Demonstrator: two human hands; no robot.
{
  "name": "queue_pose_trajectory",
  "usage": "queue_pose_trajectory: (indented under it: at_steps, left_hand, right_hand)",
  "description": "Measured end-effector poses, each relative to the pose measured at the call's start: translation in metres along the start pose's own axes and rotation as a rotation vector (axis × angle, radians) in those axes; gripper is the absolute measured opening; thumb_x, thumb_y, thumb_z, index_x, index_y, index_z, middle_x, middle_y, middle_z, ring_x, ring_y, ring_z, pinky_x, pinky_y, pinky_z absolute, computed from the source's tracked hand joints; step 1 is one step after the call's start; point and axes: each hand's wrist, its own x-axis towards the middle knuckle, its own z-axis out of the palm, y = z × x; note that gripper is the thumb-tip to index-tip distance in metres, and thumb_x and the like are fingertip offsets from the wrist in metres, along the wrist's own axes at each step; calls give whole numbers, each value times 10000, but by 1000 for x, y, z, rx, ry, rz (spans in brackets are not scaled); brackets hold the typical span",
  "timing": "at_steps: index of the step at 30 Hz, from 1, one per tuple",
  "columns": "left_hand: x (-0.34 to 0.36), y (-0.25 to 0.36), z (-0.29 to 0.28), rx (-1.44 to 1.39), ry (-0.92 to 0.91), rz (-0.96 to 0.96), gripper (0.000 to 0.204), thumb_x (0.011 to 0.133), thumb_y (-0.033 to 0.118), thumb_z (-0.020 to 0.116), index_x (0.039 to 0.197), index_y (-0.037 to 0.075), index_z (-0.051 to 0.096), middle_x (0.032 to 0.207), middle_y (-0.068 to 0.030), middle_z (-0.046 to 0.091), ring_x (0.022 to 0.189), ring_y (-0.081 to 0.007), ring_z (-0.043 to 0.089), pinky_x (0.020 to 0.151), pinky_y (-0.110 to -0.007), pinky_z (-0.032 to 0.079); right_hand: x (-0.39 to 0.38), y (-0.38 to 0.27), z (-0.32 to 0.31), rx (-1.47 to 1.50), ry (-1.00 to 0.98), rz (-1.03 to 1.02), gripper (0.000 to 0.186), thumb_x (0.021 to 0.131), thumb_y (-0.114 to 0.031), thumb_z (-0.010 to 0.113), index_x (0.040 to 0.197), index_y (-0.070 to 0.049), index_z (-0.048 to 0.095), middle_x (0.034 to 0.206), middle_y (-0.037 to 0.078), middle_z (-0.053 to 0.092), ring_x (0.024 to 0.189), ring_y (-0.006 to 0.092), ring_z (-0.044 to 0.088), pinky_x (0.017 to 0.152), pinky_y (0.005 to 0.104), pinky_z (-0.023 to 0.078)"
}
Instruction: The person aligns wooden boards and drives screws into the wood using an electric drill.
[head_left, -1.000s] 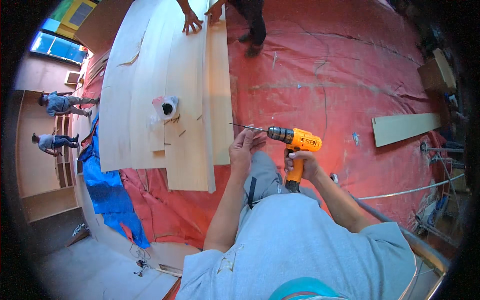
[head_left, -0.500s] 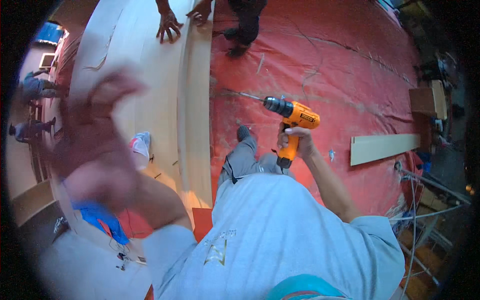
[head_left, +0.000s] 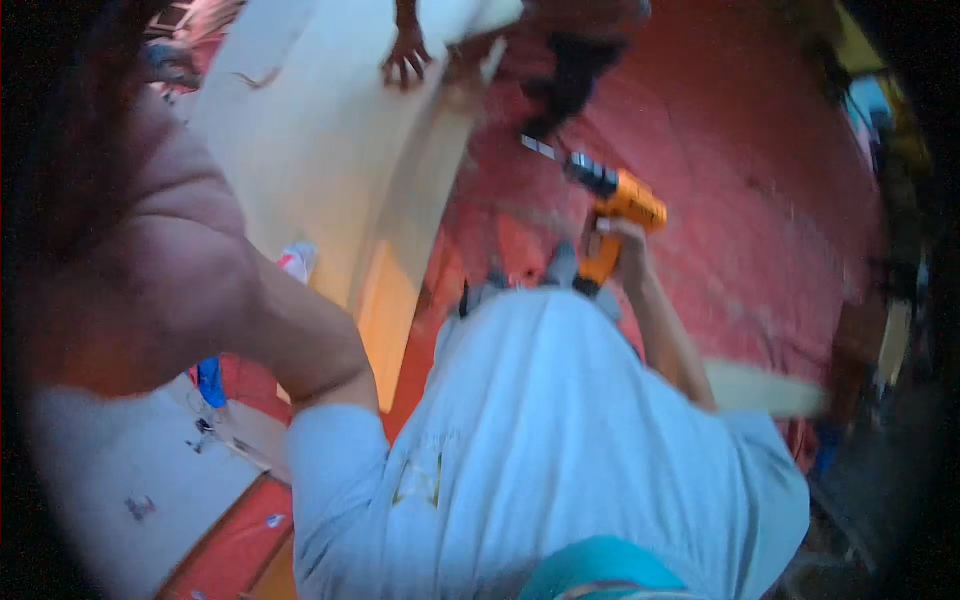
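Observation:
My left hand looms very large and blurred at the left, close to the camera, so I cannot make out its fingers or whether anything is in them. My right hand grips the handle of an orange and black drill, whose long bit points up and left over the red sheeting. Pale wooden boards lie left of the drill, with a small white and red bag on them, partly behind my left arm.
A co-worker's hand is at the boards' far part, beside their dark-trousered leg. Red sheeting covers the floor, with a pale board at the right. A white floor area is at the lower left.
My left hand has left the drill bit and swung up and left toward the camera. The view has shifted and blurred. My right hand still holds the drill, now higher in the picture.

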Motion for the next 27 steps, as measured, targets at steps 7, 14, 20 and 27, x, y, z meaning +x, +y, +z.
queue_pose_trajectory:
  at_steps: [7,14,20,27]
  left_hand:
    - [-88,-5,70,194,428,-287,417,1088,464,527,996,68,619,686,-21,447,533,-105,365,445,-257,274]
    - [-90,6,169,137,688,-753,416,1115,437,485,935,68,556,682,-10,455,499,-80,358,410,-250,289]
    - [-81,15,196,-53,737,-410,443,1139,458,387,941,100,558,667,2,408,486,-85,337,414,-225,318]
    - [-71,4,182,70,493,-107,389,1124,410,421,994,70,559,759,-43,465,590,-135,414,505,-261,382]
  right_hand:
    - [48,-3,-35,-45,-173,210,320,815,-173,739,1086,-70,604,757,57,618,641,188,605,644,356,536]
    - [66,3,-75,2,-184,346,272,838,-178,722,1053,-70,597,760,40,599,648,170,589,662,359,519]
    - [76,13,-76,-14,-108,351,280,832,-200,752,1043,-98,598,747,20,611,658,166,624,655,359,540]
    - [86,23,-62,41,-95,340,289,843,-183,746,1073,-69,611,756,25,604,649,161,596,654,348,518]
